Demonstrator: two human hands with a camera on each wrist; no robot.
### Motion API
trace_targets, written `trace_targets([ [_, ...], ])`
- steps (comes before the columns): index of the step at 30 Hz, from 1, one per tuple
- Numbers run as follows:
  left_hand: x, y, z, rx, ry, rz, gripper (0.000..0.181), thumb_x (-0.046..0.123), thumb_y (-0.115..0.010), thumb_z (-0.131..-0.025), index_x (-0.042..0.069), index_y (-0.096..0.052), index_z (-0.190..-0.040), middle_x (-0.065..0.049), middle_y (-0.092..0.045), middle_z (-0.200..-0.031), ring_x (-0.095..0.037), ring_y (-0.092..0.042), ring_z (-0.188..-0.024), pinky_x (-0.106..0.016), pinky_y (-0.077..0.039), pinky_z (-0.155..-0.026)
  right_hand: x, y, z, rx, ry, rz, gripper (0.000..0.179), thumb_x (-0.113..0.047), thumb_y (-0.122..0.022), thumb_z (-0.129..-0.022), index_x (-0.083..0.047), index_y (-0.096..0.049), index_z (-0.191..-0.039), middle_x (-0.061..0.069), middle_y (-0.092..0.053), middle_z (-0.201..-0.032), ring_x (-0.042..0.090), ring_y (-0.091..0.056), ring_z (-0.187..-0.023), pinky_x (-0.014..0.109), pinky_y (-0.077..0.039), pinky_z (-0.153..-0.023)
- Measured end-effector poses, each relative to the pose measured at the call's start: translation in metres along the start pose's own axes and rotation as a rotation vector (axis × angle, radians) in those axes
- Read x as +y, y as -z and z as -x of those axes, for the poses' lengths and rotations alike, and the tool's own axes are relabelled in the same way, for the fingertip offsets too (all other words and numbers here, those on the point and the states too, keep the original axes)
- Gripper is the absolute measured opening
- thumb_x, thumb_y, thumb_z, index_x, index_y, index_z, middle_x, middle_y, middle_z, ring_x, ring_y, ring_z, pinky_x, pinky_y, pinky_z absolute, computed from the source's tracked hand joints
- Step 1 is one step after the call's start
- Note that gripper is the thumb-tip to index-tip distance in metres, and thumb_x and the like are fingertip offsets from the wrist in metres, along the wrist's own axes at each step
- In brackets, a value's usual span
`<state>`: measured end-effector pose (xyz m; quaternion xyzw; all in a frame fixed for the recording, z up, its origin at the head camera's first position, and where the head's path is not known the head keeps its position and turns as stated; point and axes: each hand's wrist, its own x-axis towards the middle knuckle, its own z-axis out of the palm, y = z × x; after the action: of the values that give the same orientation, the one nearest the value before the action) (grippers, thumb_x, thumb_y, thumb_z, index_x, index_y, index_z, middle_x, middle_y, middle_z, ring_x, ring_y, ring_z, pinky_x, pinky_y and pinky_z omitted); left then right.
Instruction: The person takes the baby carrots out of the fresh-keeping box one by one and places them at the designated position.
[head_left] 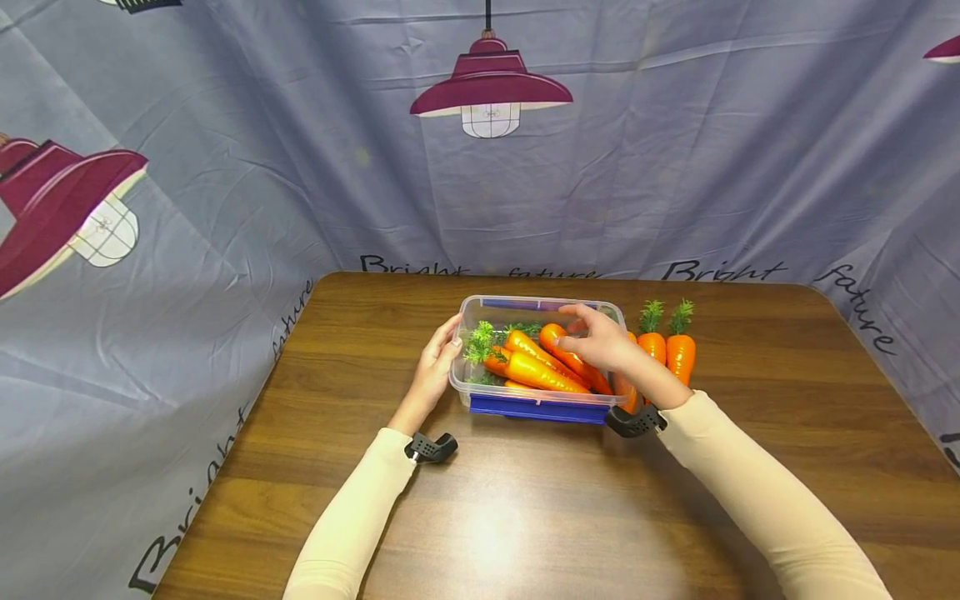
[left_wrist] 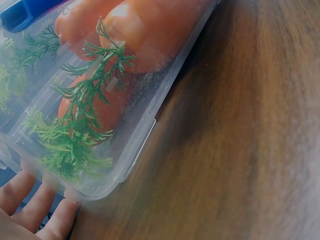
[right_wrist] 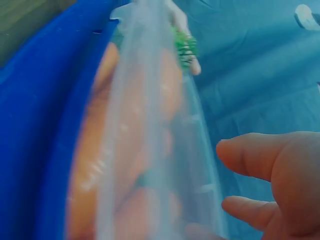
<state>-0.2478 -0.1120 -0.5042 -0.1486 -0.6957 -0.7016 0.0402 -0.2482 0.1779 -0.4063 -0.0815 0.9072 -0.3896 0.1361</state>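
Observation:
A clear plastic container (head_left: pixel 540 398) with blue latches stands on the table and holds several orange toy carrots (head_left: pixel 543 371) with green leafy tops. At its left end my left hand (head_left: pixel 433 362) holds the wall, thumb at the rim. In the left wrist view, the fingers (left_wrist: pixel 37 210) of that hand lie against the outer corner below the leaves (left_wrist: pixel 82 145). My right hand (head_left: pixel 603 340) is over the container's right part, near a carrot (head_left: pixel 553 335). Its thumb and fingers are spread apart with nothing between them in the right wrist view.
More carrots (head_left: pixel 680 357) lie on the table just right of the container, partly hidden by my right forearm. The wooden table (head_left: pixel 480 500) ends at the back against a grey curtain (head_left: pixel 637 192) printed with lamps. Each wrist wears a black strap (head_left: pixel 431 448).

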Motion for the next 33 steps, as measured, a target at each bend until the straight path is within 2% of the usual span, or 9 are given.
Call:
trace_targets([
  [3, 0.0, 0.0, 0.0, 0.0, 0.001, -0.001, 0.049, 0.006, -0.042, -0.105, -0.002, -0.039, -0.153, -0.022, -0.036, -0.163, -0.038, -0.033, -0.151, -0.053, -0.028, -0.124, 0.002, -0.005, -0.002, -0.016, -0.024, 0.014, 0.066, -0.026, -0.064, -0.096, -0.005, -0.039, -0.154, 0.029, -0.054, -0.142, 0.042, -0.055, -0.127, 0.046, -0.055, -0.092],
  [10, 0.005, 0.0, 0.0, 0.006, 0.006, -0.009, 0.048, 0.005, -0.042, -0.105, -0.001, -0.039, -0.153, -0.022, -0.036, -0.162, -0.039, -0.035, -0.15, -0.053, -0.029, -0.123, 0.004, -0.009, -0.008, -0.012, -0.038, 0.049, 0.063, -0.023, -0.065, -0.097, -0.002, -0.041, -0.152, 0.031, -0.054, -0.142, 0.044, -0.054, -0.128, 0.05, -0.054, -0.096],
  [21, 0.003, -0.001, 0.0, 0.005, 0.01, -0.015, 0.047, 0.004, -0.042, -0.105, -0.003, -0.04, -0.152, -0.023, -0.037, -0.162, -0.038, -0.036, -0.149, -0.047, -0.031, -0.123, 0.014, -0.017, -0.015, -0.012, -0.054, 0.216, 0.064, -0.022, -0.066, -0.096, -0.004, -0.041, -0.152, 0.027, -0.059, -0.138, 0.042, -0.059, -0.123, 0.054, -0.051, -0.099],
  [28, 0.003, 0.0, -0.001, 0.004, 0.009, -0.006, 0.048, 0.005, -0.042, -0.105, -0.001, -0.04, -0.153, -0.021, -0.036, -0.163, -0.038, -0.035, -0.15, -0.051, -0.029, -0.123, 0.015, -0.022, -0.017, 0.009, -0.058, 0.304, 0.065, -0.017, -0.064, -0.094, -0.003, -0.04, -0.152, 0.025, -0.059, -0.14, 0.042, -0.06, -0.123, 0.055, -0.05, -0.103],
  [33, 0.004, 0.0, 0.001, 0.006, 0.007, -0.019, 0.048, 0.004, -0.042, -0.105, -0.003, -0.04, -0.152, -0.023, -0.037, -0.162, -0.041, -0.036, -0.149, -0.051, -0.032, -0.122, 0.016, -0.024, -0.017, 0.005, -0.049, 0.35, 0.064, -0.012, -0.062, -0.092, -0.003, -0.04, -0.152, 0.025, -0.061, -0.138, 0.04, -0.064, -0.111, 0.053, -0.053, -0.096],
])
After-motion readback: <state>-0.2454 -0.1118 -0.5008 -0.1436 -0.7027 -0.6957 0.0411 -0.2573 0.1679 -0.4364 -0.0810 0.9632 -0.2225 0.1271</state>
